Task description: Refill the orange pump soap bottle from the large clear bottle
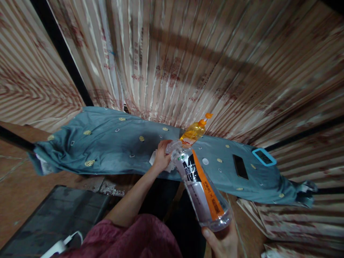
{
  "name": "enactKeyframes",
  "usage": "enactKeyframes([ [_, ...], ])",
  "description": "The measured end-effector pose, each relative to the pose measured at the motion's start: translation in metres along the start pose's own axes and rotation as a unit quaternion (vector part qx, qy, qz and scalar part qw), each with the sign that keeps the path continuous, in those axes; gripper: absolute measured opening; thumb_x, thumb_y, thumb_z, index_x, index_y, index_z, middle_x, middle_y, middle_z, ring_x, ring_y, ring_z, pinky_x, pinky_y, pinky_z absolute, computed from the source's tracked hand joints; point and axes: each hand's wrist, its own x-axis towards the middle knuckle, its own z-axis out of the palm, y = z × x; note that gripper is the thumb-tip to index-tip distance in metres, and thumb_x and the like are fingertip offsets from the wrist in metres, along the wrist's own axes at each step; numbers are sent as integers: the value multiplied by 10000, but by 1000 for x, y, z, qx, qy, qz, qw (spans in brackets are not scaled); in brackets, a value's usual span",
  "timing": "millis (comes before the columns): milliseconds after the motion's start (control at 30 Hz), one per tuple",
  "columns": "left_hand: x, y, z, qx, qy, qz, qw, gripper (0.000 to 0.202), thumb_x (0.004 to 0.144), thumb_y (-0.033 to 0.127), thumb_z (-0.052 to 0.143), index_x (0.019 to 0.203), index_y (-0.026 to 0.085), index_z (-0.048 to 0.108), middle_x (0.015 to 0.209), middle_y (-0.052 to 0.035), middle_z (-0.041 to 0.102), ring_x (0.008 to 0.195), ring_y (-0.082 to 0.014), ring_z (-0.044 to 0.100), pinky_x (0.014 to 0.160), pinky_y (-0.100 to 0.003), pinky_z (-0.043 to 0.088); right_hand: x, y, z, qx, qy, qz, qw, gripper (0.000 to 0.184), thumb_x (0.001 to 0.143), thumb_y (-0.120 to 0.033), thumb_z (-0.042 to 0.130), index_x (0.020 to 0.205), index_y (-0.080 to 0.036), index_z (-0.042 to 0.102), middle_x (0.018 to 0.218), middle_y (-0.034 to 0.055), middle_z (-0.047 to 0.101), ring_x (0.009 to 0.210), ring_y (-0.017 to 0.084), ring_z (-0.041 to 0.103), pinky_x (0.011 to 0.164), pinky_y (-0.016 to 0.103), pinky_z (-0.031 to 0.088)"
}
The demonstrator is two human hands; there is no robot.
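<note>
A clear plastic bottle (200, 186) with an orange, black and silver label is held tilted in front of me, its neck up and to the left. Around the neck, my left hand (161, 157) is closed, with a white tissue (170, 167) under or beside it. My right hand (224, 242) grips the bottle's base from below. Just behind the neck stands a bottle of yellow liquid (192, 134) with an orange pump top. To the right on the cloth lies a small white disc (205, 161), perhaps a cap.
The narrow surface is covered by a blue-green patterned cloth (129, 143). Toward its right end lie a dark phone (240, 167) and a blue-framed device (264, 157). A dark box (61, 215) with a white plugged-in device (57, 248) is at lower left. Striped curtains (172, 64) hang behind.
</note>
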Motion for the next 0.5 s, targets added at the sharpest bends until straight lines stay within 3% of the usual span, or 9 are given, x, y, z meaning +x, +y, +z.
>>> enactKeyframes([
  [367,-1,0,1,-4,0,9,1000,364,843,362,679,1152,170,658,1136,-120,664,1109,-283,617,1003,-453,497,6,13,-9,19,-9,-2,1000,954,544,-522,916,1336,-198,495,1139,99,688,1039,298,677,919,371,521],
  [500,-2,-3,3,11,-2,16,1000,362,865,374,658,1153,157,662,1143,-128,658,1102,-277,611,1001,-440,490,7,8,-10,-8,-1,1,1000,1002,537,-575,903,1353,-175,482,1181,136,676,1055,317,665,919,382,518],
])
